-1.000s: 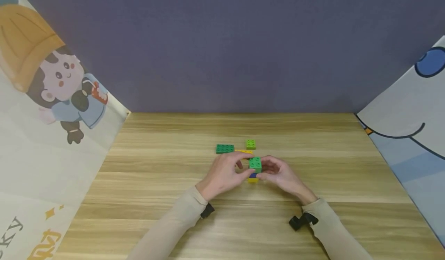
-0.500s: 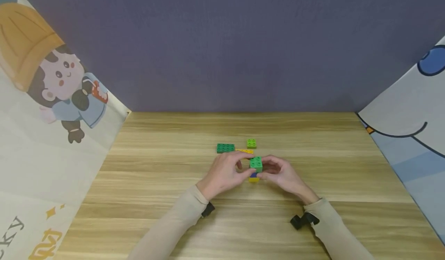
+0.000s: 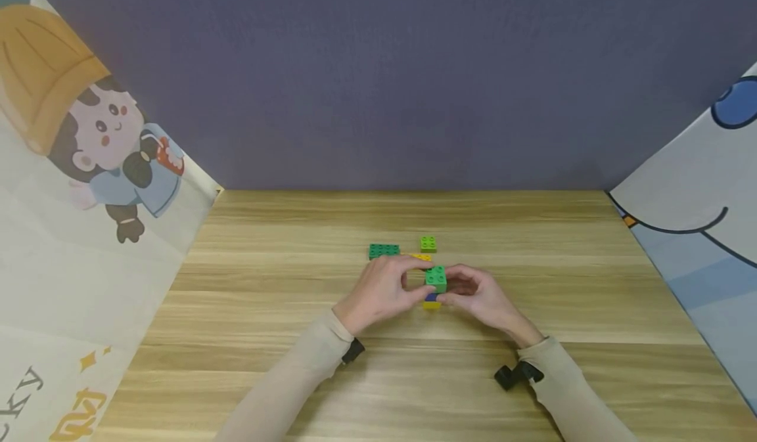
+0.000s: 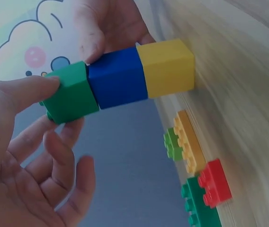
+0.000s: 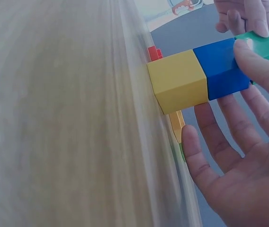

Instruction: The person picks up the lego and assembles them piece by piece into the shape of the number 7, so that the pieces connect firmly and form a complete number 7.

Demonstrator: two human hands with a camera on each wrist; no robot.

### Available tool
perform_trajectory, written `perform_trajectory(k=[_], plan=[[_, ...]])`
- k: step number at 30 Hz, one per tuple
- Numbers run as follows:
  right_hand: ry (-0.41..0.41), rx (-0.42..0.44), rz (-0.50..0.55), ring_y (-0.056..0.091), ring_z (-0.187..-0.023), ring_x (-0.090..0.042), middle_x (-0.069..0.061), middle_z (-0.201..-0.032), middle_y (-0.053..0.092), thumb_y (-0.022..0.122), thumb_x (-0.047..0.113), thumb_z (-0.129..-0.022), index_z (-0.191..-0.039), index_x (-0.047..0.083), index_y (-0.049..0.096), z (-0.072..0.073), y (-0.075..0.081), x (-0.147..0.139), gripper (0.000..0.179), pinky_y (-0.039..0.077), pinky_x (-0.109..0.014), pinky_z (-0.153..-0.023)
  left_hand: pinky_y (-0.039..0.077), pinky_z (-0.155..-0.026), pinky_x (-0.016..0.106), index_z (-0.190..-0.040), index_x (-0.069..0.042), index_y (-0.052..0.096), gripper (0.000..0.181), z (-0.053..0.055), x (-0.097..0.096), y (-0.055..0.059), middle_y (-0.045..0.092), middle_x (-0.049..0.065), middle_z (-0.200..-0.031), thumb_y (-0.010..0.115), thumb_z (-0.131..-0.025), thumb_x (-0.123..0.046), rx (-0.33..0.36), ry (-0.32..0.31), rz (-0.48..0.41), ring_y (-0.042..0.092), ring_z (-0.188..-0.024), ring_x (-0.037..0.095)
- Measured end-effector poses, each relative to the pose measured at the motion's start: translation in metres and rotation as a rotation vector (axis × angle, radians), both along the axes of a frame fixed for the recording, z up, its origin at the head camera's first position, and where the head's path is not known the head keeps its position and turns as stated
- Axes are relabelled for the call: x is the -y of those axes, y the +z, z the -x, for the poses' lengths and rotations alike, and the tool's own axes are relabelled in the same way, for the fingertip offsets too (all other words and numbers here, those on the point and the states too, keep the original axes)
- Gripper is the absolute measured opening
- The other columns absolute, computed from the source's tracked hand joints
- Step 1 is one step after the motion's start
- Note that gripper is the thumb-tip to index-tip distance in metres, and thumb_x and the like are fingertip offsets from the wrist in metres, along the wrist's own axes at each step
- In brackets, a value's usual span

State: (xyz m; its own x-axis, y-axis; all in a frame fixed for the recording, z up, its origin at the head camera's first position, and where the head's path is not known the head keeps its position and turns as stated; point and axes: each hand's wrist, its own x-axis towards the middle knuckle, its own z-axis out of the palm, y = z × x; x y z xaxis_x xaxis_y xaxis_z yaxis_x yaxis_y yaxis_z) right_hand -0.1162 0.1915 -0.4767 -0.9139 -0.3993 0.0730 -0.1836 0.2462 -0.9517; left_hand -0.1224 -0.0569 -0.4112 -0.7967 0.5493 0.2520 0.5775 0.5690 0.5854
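Three toy building blocks stand stacked upright: a yellow block (image 4: pixel 168 70) at the bottom on the table, a blue block (image 4: pixel 118 79) in the middle, a green block (image 3: pixel 436 282) on top. From the left side, my left hand (image 3: pixel 381 292) pinches the green block between thumb and forefinger, its other fingers loosely bent. My right hand (image 3: pixel 481 299) holds the blue block from the right; its thumb (image 5: pixel 255 61) presses near the seam with the green one. In the left wrist view the green block sits against the blue one, slightly askew.
Behind the stack lie a dark green brick (image 3: pixel 384 250), a lime green brick (image 3: pixel 428 243) and a yellow-orange brick (image 4: pixel 190 142). A red brick (image 4: pixel 215 182) beside them is hidden by my left hand in the head view. A dark panel (image 3: pixel 414 87) stands behind the wooden table (image 3: pixel 284 245).
My left hand has shifted very slightly away from me, covering more of the yellow-orange brick in the head view. The stack and my right hand stay nearly in place.
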Motion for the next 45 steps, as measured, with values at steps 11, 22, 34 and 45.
perform_trajectory(k=[11,22,34,45], plan=[[-0.003,0.012,0.003,0.076,-0.102,-0.017,-0.017,-0.125,0.074,0.082,0.01,-0.093,-0.13,0.005,0.07,0.0002,0.0012,0.0013,0.039,0.064,-0.031,-0.087,0.025,-0.045,0.018,-0.131,-0.021,0.077,0.038,-0.0008,-0.0009,0.0064,0.066,-0.004,-0.073,0.08,-0.097,-0.034,-0.015,0.004,0.053,0.026,-0.044,0.001],[0.001,0.018,-0.006,0.076,-0.103,-0.016,-0.016,-0.126,0.074,0.082,0.011,-0.094,-0.131,0.005,0.07,0.0017,0.0024,0.0019,0.04,0.063,-0.03,-0.088,0.038,-0.049,0.017,-0.135,-0.019,0.075,0.039,0.0015,0.0019,0.0027,0.079,0.001,-0.125,0.077,-0.098,-0.032,-0.05,-0.03,0.042,0.045,-0.052,-0.002],[-0.012,0.006,-0.028,0.075,-0.103,-0.016,-0.015,-0.124,0.075,0.083,0.012,-0.093,-0.129,0.006,0.071,-0.0014,0.0007,0.0001,0.039,0.063,-0.029,-0.089,0.044,-0.059,0.015,-0.134,-0.016,0.076,0.038,0.004,-0.0019,0.0031,0.078,0.0,-0.128,0.079,-0.098,-0.029,-0.089,-0.093,0.065,0.033,-0.051,-0.004],[0.008,-0.002,-0.021,0.076,-0.102,-0.018,-0.013,-0.123,0.075,0.083,0.012,-0.093,-0.128,0.007,0.071,-0.0007,0.001,0.002,0.037,0.063,-0.03,-0.089,0.028,-0.046,0.014,-0.134,-0.018,0.075,0.038,0.0011,-0.002,0.0048,0.079,-0.001,-0.126,0.078,-0.099,-0.03,-0.12,-0.075,0.105,0.023,-0.046,-0.003]])
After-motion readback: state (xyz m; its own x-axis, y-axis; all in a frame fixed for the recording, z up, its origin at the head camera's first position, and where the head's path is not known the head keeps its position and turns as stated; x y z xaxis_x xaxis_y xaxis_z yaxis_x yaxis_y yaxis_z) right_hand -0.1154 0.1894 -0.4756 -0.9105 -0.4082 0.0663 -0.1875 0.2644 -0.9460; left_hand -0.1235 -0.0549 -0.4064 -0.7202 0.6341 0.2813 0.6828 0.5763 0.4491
